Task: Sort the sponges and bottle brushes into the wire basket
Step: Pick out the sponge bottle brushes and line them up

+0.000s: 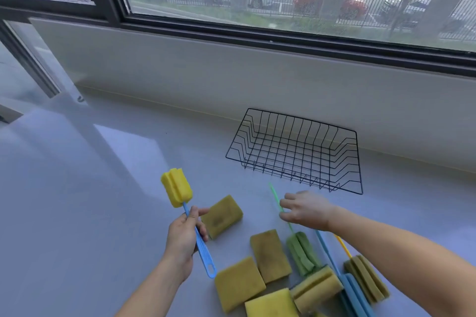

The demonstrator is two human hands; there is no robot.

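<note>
A: How far along am I?
B: Just starting, I'd say. Your left hand [184, 239] grips the yellow brush [177, 188] by its blue handle, up off the counter [103, 188]. Your right hand [306, 210] has loose fingers at the green brush [302, 252] handle. Can't tell if it's pinching.
A: The wire basket [302, 120]?
B: Nothing in it. Sponges [222, 216] & other brushes [365, 278] lie near you, all left to do.

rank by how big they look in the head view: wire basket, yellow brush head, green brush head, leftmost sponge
1. wire basket
2. leftmost sponge
3. yellow brush head and green brush head look much alike, so unranked
</note>
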